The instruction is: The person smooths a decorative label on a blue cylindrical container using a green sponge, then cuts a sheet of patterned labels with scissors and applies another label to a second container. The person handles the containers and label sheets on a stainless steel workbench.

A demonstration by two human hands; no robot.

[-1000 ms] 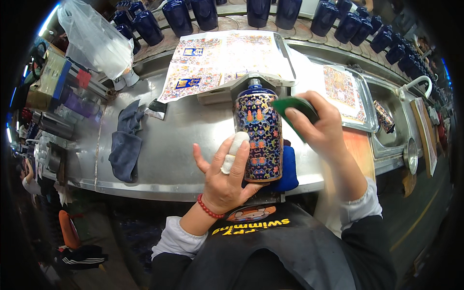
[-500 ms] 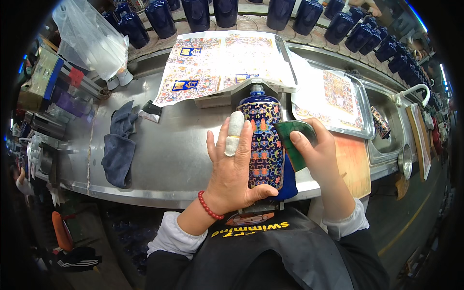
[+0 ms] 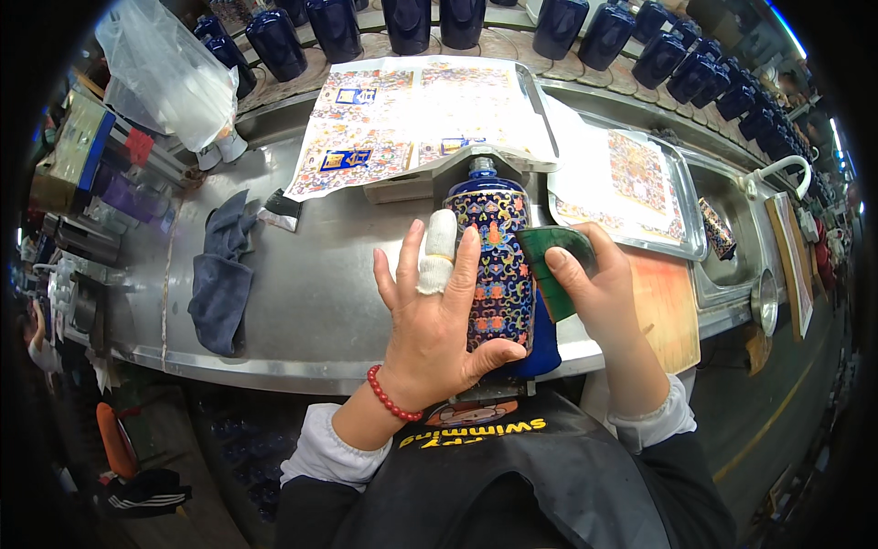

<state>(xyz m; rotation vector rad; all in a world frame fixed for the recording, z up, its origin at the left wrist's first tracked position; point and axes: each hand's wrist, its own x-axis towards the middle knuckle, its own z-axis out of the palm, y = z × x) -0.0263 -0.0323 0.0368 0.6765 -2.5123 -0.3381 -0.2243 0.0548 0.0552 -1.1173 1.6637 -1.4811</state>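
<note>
A dark blue bottle with a colourful floral pattern lies on its back in front of me, its neck pointing away. My left hand rests along its left side with fingers spread; one finger wears a white wrap, and the thumb reaches across the bottle's base. In my right hand is a green flexible scraper, pinched between thumb and fingers. Its edge meets the bottle's right side; whether it presses there I cannot tell. Blue cloth shows beneath the bottle on the right.
Printed pattern sheets lie beyond the bottle, with more on a metal tray at right. A grey-blue cloth lies on the steel counter. Farther right is a sink with another patterned bottle. Blue bottles line the conveyor behind.
The blue bottles on the conveyor have shifted to the right. My left hand has moved slightly left with its fingers a little more spread. The scraper stays in my right hand at the bottle's side.
</note>
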